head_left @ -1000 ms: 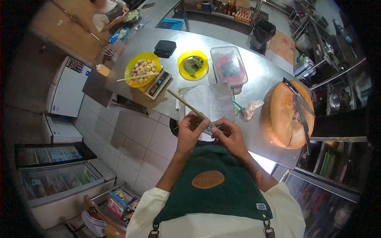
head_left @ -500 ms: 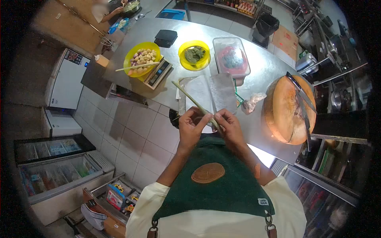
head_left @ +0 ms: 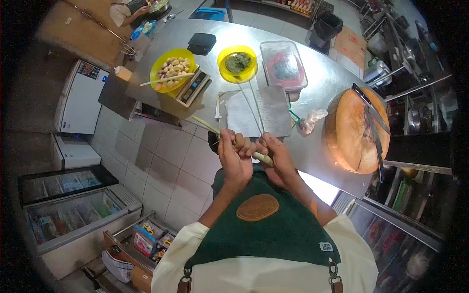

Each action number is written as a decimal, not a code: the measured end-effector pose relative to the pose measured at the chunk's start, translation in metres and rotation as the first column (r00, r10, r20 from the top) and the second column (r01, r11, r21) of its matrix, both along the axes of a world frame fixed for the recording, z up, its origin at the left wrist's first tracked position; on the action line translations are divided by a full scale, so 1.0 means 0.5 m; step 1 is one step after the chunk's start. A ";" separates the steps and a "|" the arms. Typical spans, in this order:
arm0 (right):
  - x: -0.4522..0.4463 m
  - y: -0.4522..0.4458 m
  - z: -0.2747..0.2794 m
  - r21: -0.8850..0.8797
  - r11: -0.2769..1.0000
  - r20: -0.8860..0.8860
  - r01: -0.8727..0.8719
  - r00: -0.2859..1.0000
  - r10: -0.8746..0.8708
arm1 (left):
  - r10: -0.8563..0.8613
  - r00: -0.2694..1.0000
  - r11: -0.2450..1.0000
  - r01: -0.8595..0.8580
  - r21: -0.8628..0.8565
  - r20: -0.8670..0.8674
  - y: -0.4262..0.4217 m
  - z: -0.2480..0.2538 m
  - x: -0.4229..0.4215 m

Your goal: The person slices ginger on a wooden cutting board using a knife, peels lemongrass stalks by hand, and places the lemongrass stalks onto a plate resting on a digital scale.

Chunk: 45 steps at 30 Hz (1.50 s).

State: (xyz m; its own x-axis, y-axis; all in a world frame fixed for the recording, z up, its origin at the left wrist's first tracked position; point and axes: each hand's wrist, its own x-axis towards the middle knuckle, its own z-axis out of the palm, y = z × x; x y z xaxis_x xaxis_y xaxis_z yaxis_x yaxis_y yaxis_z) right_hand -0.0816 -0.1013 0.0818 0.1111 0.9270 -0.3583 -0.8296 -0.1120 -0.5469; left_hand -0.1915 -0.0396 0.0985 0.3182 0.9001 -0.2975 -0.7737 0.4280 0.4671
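Note:
A pale green lemongrass stalk (head_left: 264,158) slants across in front of my apron, its thin tip out to the left and its thick pale end at the right. My left hand (head_left: 236,155) is wrapped around the middle of it. Close beside the thick end, my right hand (head_left: 276,155) is closed in a pinch; a long thin strip of the leaf (head_left: 257,110) rises from its fingertips over the open notebook (head_left: 274,112). The inner fingers of the right hand are partly hidden.
On the steel table are a yellow bowl (head_left: 157,73) of shallots and garlic with another stalk across it, a scale (head_left: 194,88), a yellow plate (head_left: 224,73) of leaves, a plastic container (head_left: 293,80), and a chopping block (head_left: 344,127) with knives (head_left: 375,139). A person (head_left: 129,14) works at the far left.
The stalk has swung flatter and lower. A thin leaf strip now stands up from my right fingers, apart from the stalk. My left hand has turned and closed around the stalk.

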 end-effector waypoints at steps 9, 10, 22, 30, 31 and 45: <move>-0.024 0.006 0.030 0.027 0.971 -0.034 0.239 0.971 -0.238 | 0.167 0.981 0.984 -0.159 0.082 -0.103 0.002 0.030 -0.029; -0.024 0.005 0.032 0.027 0.971 -0.033 0.237 0.971 -0.236 | 0.190 0.977 0.978 -0.180 0.101 -0.100 0.004 0.030 -0.034; -0.039 -0.005 0.054 0.050 0.949 -0.167 0.312 0.939 -0.300 | 0.236 0.969 0.967 -0.227 0.111 -0.072 0.005 0.064 -0.068; 0.189 -0.126 -0.049 0.009 0.729 -0.021 0.685 0.729 -0.685 | 0.949 0.006 0.312 -0.159 0.937 -0.315 0.113 0.047 -0.536; 0.156 -0.123 -0.036 -0.019 0.739 -0.030 0.673 0.739 -0.674 | 0.856 0.374 0.495 -0.389 0.777 -0.358 0.100 0.124 -0.447; 0.002 -0.014 0.103 0.032 0.930 0.355 -0.367 0.874 0.333 | -0.009 0.994 0.959 -0.023 0.283 0.110 0.065 0.155 -0.094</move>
